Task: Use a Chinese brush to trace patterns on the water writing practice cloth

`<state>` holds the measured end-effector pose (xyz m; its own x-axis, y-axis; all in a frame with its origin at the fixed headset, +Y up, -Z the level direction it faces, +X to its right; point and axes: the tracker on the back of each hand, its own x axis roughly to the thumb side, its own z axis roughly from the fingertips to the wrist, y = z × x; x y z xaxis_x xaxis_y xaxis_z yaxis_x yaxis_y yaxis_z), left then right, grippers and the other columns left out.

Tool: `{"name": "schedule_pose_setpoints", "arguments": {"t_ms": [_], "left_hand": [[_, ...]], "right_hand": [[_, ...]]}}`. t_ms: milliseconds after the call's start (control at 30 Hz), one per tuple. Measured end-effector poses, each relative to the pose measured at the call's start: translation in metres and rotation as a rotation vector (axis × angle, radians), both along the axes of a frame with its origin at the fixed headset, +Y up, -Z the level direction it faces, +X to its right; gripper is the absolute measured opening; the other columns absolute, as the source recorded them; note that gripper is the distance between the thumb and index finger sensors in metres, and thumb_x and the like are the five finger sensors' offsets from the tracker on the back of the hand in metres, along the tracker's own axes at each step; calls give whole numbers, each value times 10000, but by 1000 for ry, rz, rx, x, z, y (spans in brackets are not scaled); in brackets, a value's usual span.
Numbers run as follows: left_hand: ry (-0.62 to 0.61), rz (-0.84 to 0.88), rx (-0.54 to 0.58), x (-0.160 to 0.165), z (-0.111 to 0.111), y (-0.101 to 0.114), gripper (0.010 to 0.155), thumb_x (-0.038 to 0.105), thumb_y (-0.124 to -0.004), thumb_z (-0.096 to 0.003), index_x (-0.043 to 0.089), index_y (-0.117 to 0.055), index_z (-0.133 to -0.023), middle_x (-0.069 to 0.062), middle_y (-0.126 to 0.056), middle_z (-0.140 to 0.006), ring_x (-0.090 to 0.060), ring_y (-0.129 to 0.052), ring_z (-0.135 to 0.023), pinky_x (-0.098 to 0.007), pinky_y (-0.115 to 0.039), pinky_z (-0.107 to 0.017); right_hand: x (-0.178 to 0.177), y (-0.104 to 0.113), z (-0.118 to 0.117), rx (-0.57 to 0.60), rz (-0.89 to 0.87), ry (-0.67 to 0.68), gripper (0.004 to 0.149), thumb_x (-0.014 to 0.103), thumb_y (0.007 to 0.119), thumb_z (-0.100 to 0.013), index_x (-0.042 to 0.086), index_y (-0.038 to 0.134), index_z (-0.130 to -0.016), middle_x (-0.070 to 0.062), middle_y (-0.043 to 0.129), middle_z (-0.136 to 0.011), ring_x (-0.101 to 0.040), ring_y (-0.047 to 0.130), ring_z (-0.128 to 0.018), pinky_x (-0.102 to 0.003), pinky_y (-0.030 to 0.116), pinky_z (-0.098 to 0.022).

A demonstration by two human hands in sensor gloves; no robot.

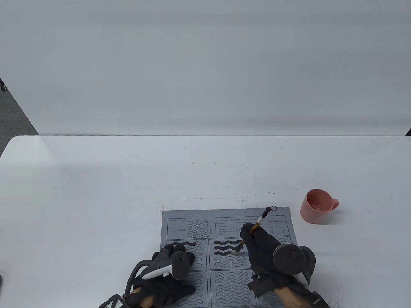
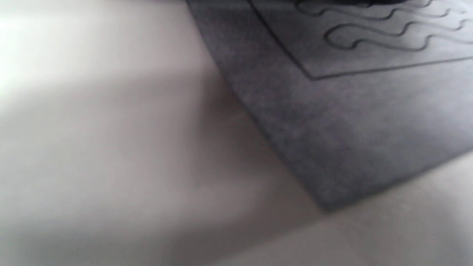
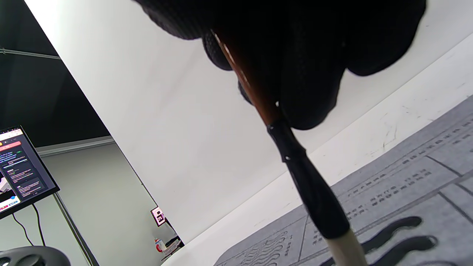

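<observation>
A grey practice cloth (image 1: 192,221) printed with wavy outlines lies at the table's front edge; it also shows in the left wrist view (image 2: 351,140) and the right wrist view (image 3: 425,192). My right hand (image 1: 257,243) grips a brown-handled Chinese brush (image 1: 258,221), seen close in the right wrist view (image 3: 310,184). Its white tip (image 1: 237,252) touches a wave in the middle panel, where three waves (image 1: 226,243) are darkened. One wave is dark in the left panel. My left hand (image 1: 175,260) rests flat on the cloth's left panels.
A pink mug (image 1: 317,205) stands on the white table (image 1: 96,192) to the right of the cloth. A white wall rises behind the table. A monitor (image 3: 20,166) shows at the left of the right wrist view.
</observation>
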<state>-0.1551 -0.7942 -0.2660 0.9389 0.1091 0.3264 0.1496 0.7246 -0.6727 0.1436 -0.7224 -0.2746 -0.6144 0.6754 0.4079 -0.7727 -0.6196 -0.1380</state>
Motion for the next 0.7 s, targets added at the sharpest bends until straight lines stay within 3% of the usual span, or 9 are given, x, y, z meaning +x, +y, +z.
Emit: {"name": "schedule_pose_setpoints", "arguments": {"t_ms": [700], "left_hand": [[0, 0, 0, 0, 0, 0, 910, 684, -490, -456, 419, 201, -985, 29, 335, -1031, -349, 306, -963, -615, 74, -715]], "right_hand": [[6, 2, -2, 2, 2, -24, 408, 294, 643, -552, 52, 738, -868, -176, 937, -778, -373, 1011, -584, -656, 746, -522]]}}
